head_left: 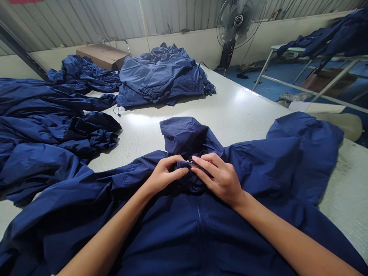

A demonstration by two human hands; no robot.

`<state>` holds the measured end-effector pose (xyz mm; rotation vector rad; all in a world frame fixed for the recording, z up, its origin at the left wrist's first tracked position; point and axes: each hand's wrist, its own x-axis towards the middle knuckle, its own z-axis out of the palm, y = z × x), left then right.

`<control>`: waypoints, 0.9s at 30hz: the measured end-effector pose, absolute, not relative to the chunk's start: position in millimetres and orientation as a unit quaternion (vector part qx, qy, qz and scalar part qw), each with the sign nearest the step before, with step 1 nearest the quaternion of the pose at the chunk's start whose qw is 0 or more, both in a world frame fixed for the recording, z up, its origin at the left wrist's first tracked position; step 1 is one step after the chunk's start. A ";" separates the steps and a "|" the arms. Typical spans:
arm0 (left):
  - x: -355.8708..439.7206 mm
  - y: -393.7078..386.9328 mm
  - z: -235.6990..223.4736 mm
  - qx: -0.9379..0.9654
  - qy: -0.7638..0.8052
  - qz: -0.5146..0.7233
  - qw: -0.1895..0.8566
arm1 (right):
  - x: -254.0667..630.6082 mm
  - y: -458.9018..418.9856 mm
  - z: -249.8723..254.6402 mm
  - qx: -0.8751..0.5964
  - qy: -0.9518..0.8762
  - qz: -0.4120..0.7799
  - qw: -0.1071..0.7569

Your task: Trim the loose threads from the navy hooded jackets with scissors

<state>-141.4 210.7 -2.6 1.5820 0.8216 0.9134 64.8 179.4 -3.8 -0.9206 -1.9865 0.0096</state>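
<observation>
Navy hooded jacket (172,237) on the white surface (230,115), left hand (165,174) and right hand (220,180) pinching its collar (191,178).

Both hands grasp the gathered cloth, fingertips meeting closely around a small metal tab, probably a zip pull (189,162); a tight pinch seems right for this slick fabric. Zip seam (199,226) runs nearest the body, hood (182,136) lies just beyond the hands. Farther off: heaped navy jackets (163,74), a cardboard box (102,55), a pedestal fan (238,21).

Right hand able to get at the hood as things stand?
Likely yes. The right hand sits on the collar of the navy jacket, just below the hood, and nothing lies between them. Its fingers look closed on the collar, so it would probably have to release first.
</observation>
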 end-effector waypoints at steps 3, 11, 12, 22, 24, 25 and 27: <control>-141.3 210.4 -2.3 0.663 0.353 0.385 0.536 | 64.8 179.2 -4.5 -0.380 -0.807 0.002 0.452; -141.4 210.6 -0.8 0.668 0.350 0.384 0.533 | 64.8 178.9 -5.2 -0.381 -0.806 0.007 0.452; -141.4 210.7 -0.9 0.668 0.351 0.384 0.531 | 64.7 179.0 -5.1 -0.382 -0.806 0.010 0.453; -140.8 210.1 0.5 0.673 0.350 0.383 0.528 | 64.6 178.5 -4.1 -0.383 -0.805 0.007 0.453; -141.0 210.2 0.4 0.674 0.348 0.380 0.530 | 64.5 178.3 -3.9 -0.384 -0.805 0.009 0.453; -141.1 210.2 0.3 0.675 0.348 0.378 0.530 | 64.4 178.2 -3.9 -0.385 -0.804 0.011 0.452; -141.1 210.1 0.1 0.674 0.349 0.376 0.532 | 64.4 178.1 -4.1 -0.389 -0.803 0.015 0.450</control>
